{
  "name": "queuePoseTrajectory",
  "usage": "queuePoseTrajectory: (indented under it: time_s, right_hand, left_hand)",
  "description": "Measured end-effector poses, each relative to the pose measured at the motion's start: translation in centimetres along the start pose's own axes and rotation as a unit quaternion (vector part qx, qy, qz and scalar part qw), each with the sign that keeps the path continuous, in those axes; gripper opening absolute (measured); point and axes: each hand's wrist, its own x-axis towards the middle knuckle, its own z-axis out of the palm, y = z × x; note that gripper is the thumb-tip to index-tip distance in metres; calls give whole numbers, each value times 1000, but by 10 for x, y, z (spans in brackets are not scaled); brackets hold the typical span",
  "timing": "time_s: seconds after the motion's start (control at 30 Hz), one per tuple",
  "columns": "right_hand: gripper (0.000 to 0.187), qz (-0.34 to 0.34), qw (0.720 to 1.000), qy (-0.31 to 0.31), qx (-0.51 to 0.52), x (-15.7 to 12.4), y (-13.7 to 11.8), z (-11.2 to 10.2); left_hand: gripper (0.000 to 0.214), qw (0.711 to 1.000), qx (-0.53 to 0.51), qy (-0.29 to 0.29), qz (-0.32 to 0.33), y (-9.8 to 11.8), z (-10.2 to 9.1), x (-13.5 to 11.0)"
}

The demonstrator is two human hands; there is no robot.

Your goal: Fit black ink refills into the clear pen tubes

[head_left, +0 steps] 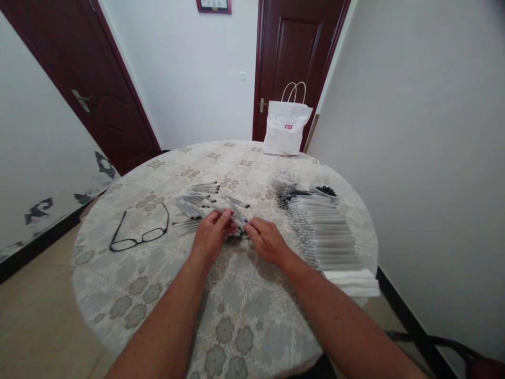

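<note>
Left hand [211,237], right hand [267,243]: bare, uncovered. Forearms [173,316] bare along whole visible length, lower centre of frame.

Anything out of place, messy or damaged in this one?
The pens in the middle lie crisscrossed in a loose heap, unlike the neat row to the right. The wall at left has dark, flaking patches low down.

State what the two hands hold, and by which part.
A small bundle of thin grey black-tipped pen tubes, pinched between both: left hand at its left end, right hand at its right end.
</note>
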Motion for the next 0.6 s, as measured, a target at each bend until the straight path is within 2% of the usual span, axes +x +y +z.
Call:
queuePoseTrajectory:
  time_s: [0.1, 0.23, 0.47, 0.53, 0.6]
  right_hand:
    - [37, 37, 998, 26, 47, 1, 0, 2]
    - [30, 63, 994, 59, 74, 3, 2, 1]
    - [18, 31, 991, 109, 76, 1, -1, 0]
    - [21, 46, 989, 119, 80, 1, -2, 2]
    - [30, 76, 988, 104, 81, 1, 0, 4]
  left_hand:
    - [36, 999, -31, 11, 2, 1, 2, 0]
    - [36, 999, -40, 12, -33, 1, 2, 0]
    - [30, 996, -73, 23, -38, -2, 1, 2]
    - [30, 996, -85, 21, -33, -2, 1, 2]
    - [30, 996, -86, 17, -32, -3, 1, 2]
